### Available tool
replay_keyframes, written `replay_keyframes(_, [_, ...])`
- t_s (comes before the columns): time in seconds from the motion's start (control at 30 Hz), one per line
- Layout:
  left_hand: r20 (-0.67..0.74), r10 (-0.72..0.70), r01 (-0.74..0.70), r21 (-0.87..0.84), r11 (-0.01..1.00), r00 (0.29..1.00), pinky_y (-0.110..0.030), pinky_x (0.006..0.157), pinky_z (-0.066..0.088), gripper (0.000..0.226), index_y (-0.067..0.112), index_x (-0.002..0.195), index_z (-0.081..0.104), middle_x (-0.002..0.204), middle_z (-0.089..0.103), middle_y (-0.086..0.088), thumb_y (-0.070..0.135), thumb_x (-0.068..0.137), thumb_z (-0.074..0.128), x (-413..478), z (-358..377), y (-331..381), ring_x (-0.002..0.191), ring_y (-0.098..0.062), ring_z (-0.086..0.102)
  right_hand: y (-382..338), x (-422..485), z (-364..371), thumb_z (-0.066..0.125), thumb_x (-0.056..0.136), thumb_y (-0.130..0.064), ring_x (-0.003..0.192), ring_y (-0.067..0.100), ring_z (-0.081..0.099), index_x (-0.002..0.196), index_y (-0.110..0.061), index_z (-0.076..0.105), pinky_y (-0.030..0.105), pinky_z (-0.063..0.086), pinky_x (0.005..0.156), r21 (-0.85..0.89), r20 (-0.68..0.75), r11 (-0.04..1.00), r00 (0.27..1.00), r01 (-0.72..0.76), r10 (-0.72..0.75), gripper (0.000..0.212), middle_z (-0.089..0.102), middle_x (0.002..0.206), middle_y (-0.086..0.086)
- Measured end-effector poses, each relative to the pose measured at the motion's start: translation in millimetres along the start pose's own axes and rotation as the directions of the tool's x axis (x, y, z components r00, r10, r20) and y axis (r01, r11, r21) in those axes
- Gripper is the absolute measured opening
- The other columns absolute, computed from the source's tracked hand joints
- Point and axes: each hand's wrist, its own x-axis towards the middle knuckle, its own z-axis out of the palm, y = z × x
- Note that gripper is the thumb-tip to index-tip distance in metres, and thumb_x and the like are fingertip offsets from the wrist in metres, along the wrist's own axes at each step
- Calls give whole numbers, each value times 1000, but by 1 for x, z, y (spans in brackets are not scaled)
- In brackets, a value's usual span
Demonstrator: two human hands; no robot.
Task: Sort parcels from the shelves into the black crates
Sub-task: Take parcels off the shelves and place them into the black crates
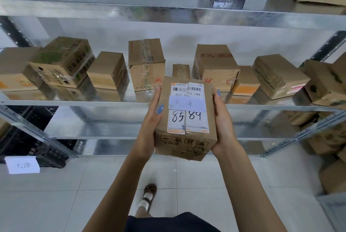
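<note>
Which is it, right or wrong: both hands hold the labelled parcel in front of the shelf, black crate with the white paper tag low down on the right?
Wrong on one point: the black crate with the white paper tag is low down on the left, not the right, per the head view. The rest stands: left hand and right hand hold the labelled parcel in front of the shelf.

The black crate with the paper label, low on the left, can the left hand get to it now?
Probably not yet. The left hand and right hand share a grip on the parcel, and the crate sits low at the left; the floor before it looks free, though.
</note>
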Motion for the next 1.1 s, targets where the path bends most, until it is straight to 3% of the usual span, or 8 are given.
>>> replay_keyframes(0.2, [-6, -37, 38, 22, 999, 999, -30, 91, 54, 116, 24, 151, 20, 137, 57, 12, 74, 59, 70, 5, -2, 2, 121, -13, 60, 7, 8, -5, 38, 99, -51, 112, 24, 66, 143, -33, 43, 43, 54, 92, -84, 34, 996, 999, 28, -25, 48, 66, 129, 2])
replay_keyframes(0.27, [-13, -12, 12, 10, 1000, 1000, -24, 85, 55, 87, 22, 149, 23, 127, 64, 15, 62, 81, 59, 2, -6, -1, 115, -9, 64, 11, 11, -7, 35, 101, -49, 117, 23, 64, 147, -39, 35, 46, 52, 96, -138, 72, 989, 997, 51, -41, 47, 60, 137, 0])
replay_keyframes(0.37, [-75, -14, 13, -13, 1000, 997, -35, 91, 55, 59, 18, 149, 31, 133, 62, -2, 39, 95, 32, -5, -16, -2, 118, -21, 63, 18, 15, -1, 34, 101, -50, 118, 20, 63, 147, -41, 34, 44, 52, 97, -257, 108, 964, 994, 61, -34, 47, 58, 139, -1])
replay_keyframes(0.47, [-181, -19, 18, -5, 1000, 983, -38, 87, 58, 57, 19, 143, 41, 126, 67, -3, 41, 91, 33, -13, -29, 2, 110, -23, 67, 27, 20, 15, 36, 88, -68, 123, 17, 59, 148, -43, 31, 43, 50, 102, -427, 149, 903, 989, 53, 12, 65, 53, 144, -4])
replay_keyframes(0.6, [-266, 28, -19, 35, 999, 964, -20, 77, 56, 54, 27, 143, 32, 117, 69, 18, 36, 90, 34, -26, -63, 8, 107, -6, 67, 45, 26, 49, 30, 75, -80, 117, 14, 63, 148, -46, 29, 45, 47, 105, -544, 235, 837, 968, 54, 90, 80, 63, 132, -10])
replay_keyframes(0.77, [-385, 64, -40, 71, 997, 921, -39, 93, 55, 67, 26, 154, 19, 141, 55, -3, 41, 91, 38, -50, -130, 24, 122, -24, 60, 81, 38, 117, 36, 73, -77, 116, 14, 64, 151, -40, 26, 41, 51, 100, -544, 351, 838, 921, 51, 172, 87, 63, 132, -7])
replay_keyframes(0.93, [-501, 107, -74, 85, 994, 859, -42, 94, 54, 62, 25, 154, 19, 142, 54, -4, 31, 94, 33, -87, -210, 49, 124, -24, 57, 137, 48, 205, 32, 101, -50, 85, 3, 72, 150, -44, 20, 21, 58, 63, -541, 400, 841, 883, 12, 244, 50, 69, 116, -14])
replay_keyframes(1.1, [-643, 51, 12, 93, 996, 764, -55, 101, 47, 71, 31, 153, 22, 145, 51, -4, 51, 88, 44, -130, -320, 78, 127, -28, 55, 211, 48, 312, 38, 100, -48, 85, 13, 73, 132, -47, 26, 33, 59, 75, -538, 426, 842, 846, -49, 321, 34, 68, 107, -9])
